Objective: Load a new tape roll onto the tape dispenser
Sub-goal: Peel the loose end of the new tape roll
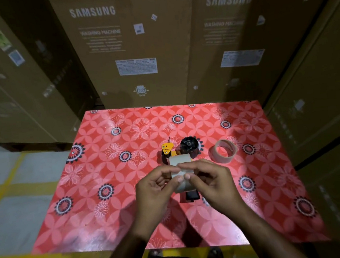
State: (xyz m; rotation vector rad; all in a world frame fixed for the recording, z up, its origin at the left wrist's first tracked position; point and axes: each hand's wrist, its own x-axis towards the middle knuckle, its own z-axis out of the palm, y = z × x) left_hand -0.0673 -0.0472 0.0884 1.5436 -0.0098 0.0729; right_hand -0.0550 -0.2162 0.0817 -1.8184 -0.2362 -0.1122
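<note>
Tape roll point(182, 172), pale and glossy, is being pinched between the left hand point(154, 187) and right hand point(213, 179) above the table point(109, 197), probably picking for its loose end. The tape dispenser point(177, 151), spindle bare, is lying at twelve o'clock of the hands; an empty-looking core point(223, 151) is sitting at two. Mounting and threading appear still to be done.

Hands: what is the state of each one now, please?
Left hand: closed, pinching the tape roll.
Right hand: closed, pinching the same tape roll, above the tape dispenser.
</note>
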